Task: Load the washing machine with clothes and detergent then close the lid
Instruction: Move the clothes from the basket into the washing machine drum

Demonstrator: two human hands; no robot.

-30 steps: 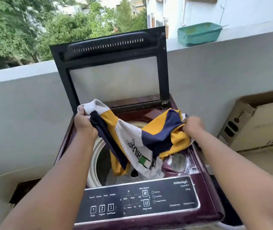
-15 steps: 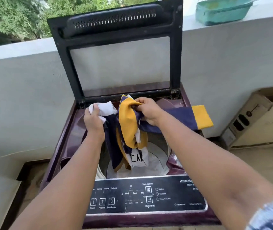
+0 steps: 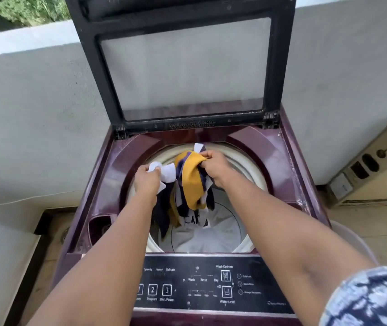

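Panel text: control panel (image 3: 211, 284) is showing "Speedy", "Heavy", "Delicate", "Wash", "Rinse", "Dry", "Wash Options", "Water Level"; buttons "2", "3" with "Program" and "Start/Pause" below; small print at right is too blurred to read.
Garment print: dark letters are showing on the white lower part, unreadable.
Garment: yellow, navy and white garment (image 3: 189, 184) is hanging bunched over the drum opening, lower end dangling inside the drum (image 3: 211, 231).
Left hand: left hand (image 3: 146, 180) is gripping a white edge of the garment, fingers curled round the cloth.
Right hand: right hand (image 3: 213, 164) is pinching the yellow fold at the top, fingers curled on it.
Machine: maroon washing machine (image 3: 107, 182) is sitting against a grey parapet wall (image 3: 34, 102).
Lid: black-framed lid (image 3: 183, 67) is standing upright, hinged at the back, see-through window.
In the way: both forearms are crossing the panel; the left one is covering the first button and the first label.
Around: cardboard box (image 3: 376, 170) is lying at the right by the wall, printing on it illegible; patterned blue-white sleeve (image 3: 371, 297) is showing bottom right; green foliage (image 3: 18, 10) is showing beyond the wall, top left.
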